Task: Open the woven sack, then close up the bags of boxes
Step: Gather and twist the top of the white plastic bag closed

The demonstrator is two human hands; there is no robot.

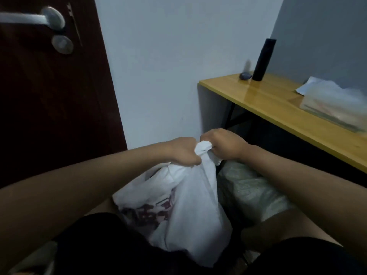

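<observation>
Both hands, left hand (183, 150) and right hand (222, 144), clamp fingers on the gathered neck of a white plastic bag (190, 211) between the person's knees; thin, slippery film, probably light.

the plastic bag (190, 205) is white, with blurred dark red print across its lower left side — the characters cannot be read. the woven sack (250, 191) beside it is pale grey-white with a fine woven texture. the table top (278, 108) is yellow wood grain on black legs. the bottle (264, 59) is black, the door (49, 100) dark reddish brown with a silver handle (35, 17) — the wall (168, 66) is pale blue-grey.
</observation>
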